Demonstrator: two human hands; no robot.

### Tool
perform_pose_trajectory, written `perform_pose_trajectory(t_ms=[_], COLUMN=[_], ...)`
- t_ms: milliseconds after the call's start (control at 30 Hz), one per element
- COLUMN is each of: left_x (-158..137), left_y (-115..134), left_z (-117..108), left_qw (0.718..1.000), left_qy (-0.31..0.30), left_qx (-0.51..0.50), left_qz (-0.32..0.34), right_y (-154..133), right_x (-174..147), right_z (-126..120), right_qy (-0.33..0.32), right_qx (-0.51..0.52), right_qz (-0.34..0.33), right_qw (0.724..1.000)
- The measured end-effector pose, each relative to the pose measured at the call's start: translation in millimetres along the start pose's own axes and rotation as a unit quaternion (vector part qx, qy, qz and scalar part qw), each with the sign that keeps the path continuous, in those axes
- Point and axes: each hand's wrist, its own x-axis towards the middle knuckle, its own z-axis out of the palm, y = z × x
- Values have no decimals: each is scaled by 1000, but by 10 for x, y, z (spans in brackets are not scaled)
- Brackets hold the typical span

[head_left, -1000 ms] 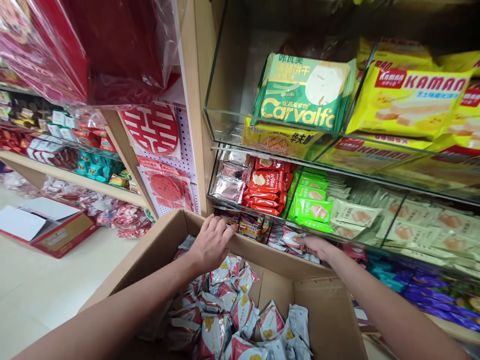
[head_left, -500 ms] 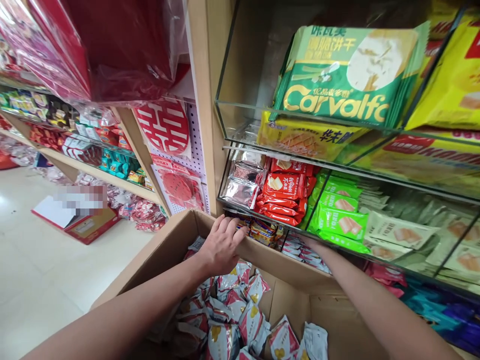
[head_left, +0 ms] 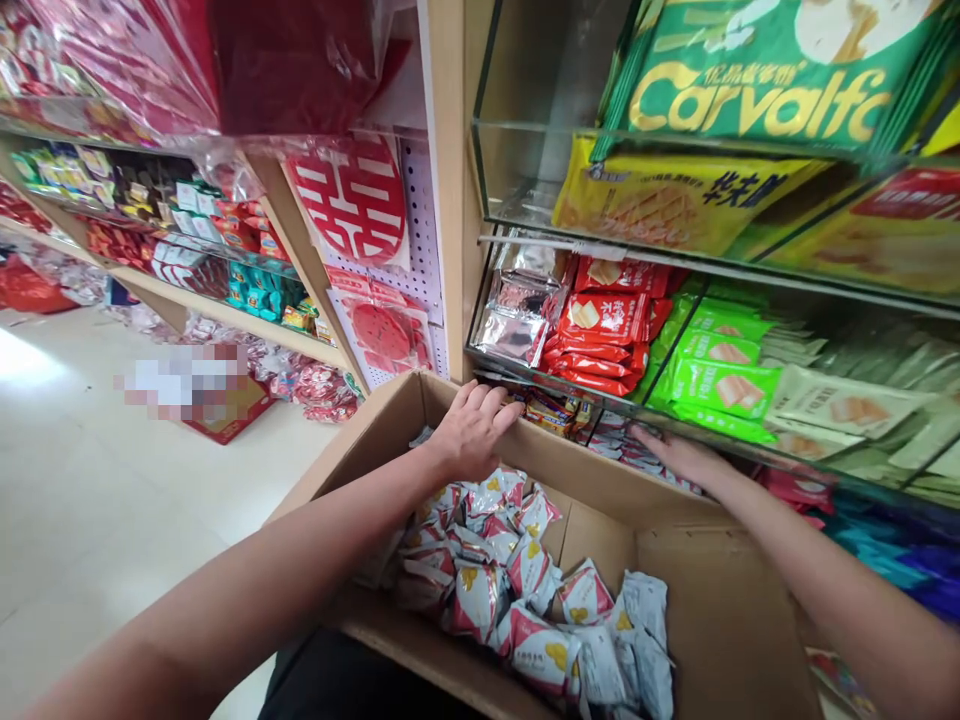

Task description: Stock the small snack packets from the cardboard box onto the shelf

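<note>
My left hand (head_left: pixel 476 430) grips the far rim of a cardboard box (head_left: pixel 720 600), fingers hooked over the edge. Inside the box lie many small white and pink snack packets (head_left: pixel 480 600), heaped toward the left and middle. My right hand (head_left: pixel 679 455) reaches over the box into a low shelf compartment, fingers stretched out over similar white and pink packets (head_left: pixel 619 440) there. Its fingertips are partly shaded by the shelf above, and I see nothing held in it. Small yellow and blue packets (head_left: pixel 551 410) fill the compartment just left of those.
Above stand clear-fronted shelves with red packets (head_left: pixel 604 320), bright green packets (head_left: pixel 731 375) and a large green Carvalfo bag (head_left: pixel 757 80). A wooden upright (head_left: pixel 454 180) borders them. Leftward, a red and white carton (head_left: pixel 229 405) sits on the floor before another candy shelf (head_left: pixel 217 300).
The view has shifted, so the shelves appear higher and further right, and more of the box shows. My right hand has come further into sight above the shelf packets. My left hand stays on the rim.
</note>
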Motion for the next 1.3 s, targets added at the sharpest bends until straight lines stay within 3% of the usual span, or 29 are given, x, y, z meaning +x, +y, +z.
perform_pose_trajectory(t_ms=[67, 167, 233, 267, 367, 433, 567, 667, 767, 833, 867, 967, 1067, 1133, 1233, 1300], left_x=[-4, -1, 1, -1, -20, -40, -68, -71, -74, -90, -103, -159, -206, -221, -225, -223], left_y=[14, 39, 55, 63, 76, 77, 49, 27, 110, 266, 368, 682, 866, 891, 837, 778], left_z=[8, 26, 33, 33, 19, 7, -6, -39, -120, -179, -201, -214, -159, -115, -85, -105], left_qw=[1000, 1000, 1000, 1000, 1000, 1000, 1000, 999, 983, 943, 910, 766, 631, 588, 567, 532], left_qy=[-1, 1, 3, 3, 2, 4, 9, 21, 68, 88, 77, -58, -178, -193, -156, -130], left_qx=[-2, -4, 0, 3, 7, 4, -4, -46, -173, -321, -408, -640, -753, -779, -795, -818], left_qz=[0, -3, -11, -15, -16, -12, -14, -15, -5, 2, 2, -22, -61, -99, -151, -178], right_y=[-96, -340, -475, -511, -497, -449, -427, -444, -503, -611, -691, -992, -1255, -1356, -1409, -1403], right_x=[-358, -1000, -1397, -1563, -1887, -1975, -2016, -1964, -1849, -1772, -1742, -1689, -1667, -1651, -1613, -1589], right_z=[-154, -197, -27, 111, 576, 791, 805, 568, 289, 143, 92, 38, 101, 170, 254, 279], right_qy=[8, 59, -20, -96, -273, -333, -312, -289, -207, -151, -128, -70, 15, 68, 93, 113], right_qx=[-34, -75, -79, -70, -39, -35, -21, 9, 86, 192, 256, 422, 471, 504, 612, 650], right_qz=[-40, -209, -254, -245, -105, -46, -9, 24, 43, 41, 39, 42, 60, 77, 96, 99], right_qw=[999, 973, 964, 962, 955, 941, 950, 957, 974, 969, 957, 903, 880, 858, 779, 745])
